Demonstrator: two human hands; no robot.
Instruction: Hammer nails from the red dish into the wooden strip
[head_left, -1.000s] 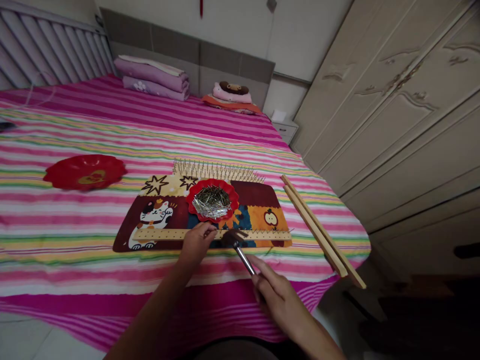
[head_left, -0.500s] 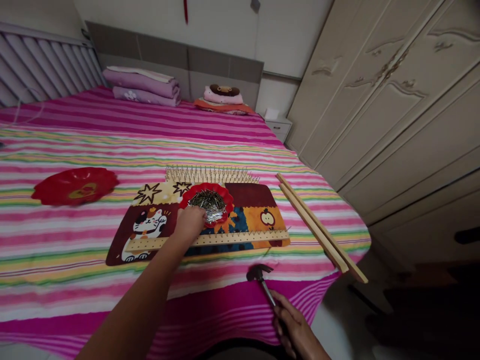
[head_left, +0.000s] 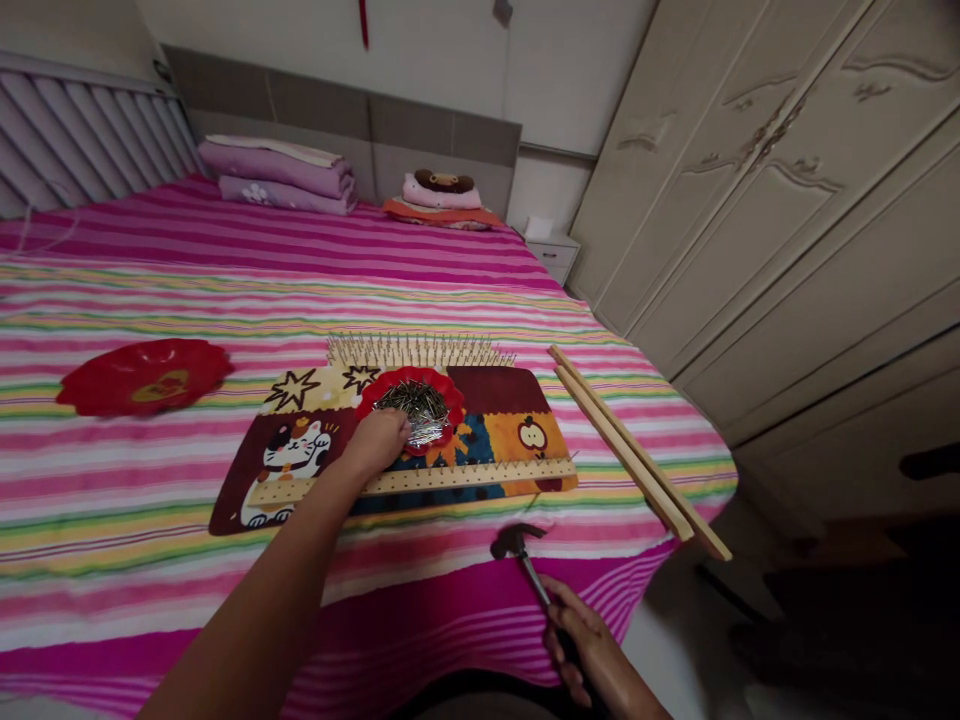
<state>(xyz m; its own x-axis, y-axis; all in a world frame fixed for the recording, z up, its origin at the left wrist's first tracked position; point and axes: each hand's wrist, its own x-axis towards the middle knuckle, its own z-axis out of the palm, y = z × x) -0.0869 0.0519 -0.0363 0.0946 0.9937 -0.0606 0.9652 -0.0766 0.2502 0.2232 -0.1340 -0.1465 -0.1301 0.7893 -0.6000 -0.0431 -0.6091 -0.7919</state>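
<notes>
My left hand (head_left: pixel 381 440) reaches into the near edge of a red dish (head_left: pixel 442 385) heaped with small metal nails (head_left: pixel 414 408); whether it pinches one is hidden. The dish sits on a patchwork mat with a cat picture (head_left: pixel 300 450). A wooden strip with a row of holes (head_left: pixel 465 476) lies along the mat's near edge, just below that hand. A second strip studded with upright nails (head_left: pixel 420 350) lies behind the dish. My right hand (head_left: pixel 581 640) grips the handle of a small hammer (head_left: pixel 516 548), its head resting low near the bed's front edge.
A striped pink sheet (head_left: pixel 225 290) covers the bed. Another red dish (head_left: pixel 142 375) lies at the left. Two long wooden slats (head_left: pixel 630 455) jut over the bed's right edge. Folded bedding (head_left: pixel 277 170) and a pillow sit by the headboard. Wardrobe doors (head_left: pixel 787 180) stand at the right.
My left hand left the holed strip and went up to the nail dish. My right hand pulled the hammer back from the strip toward the bed's front edge.
</notes>
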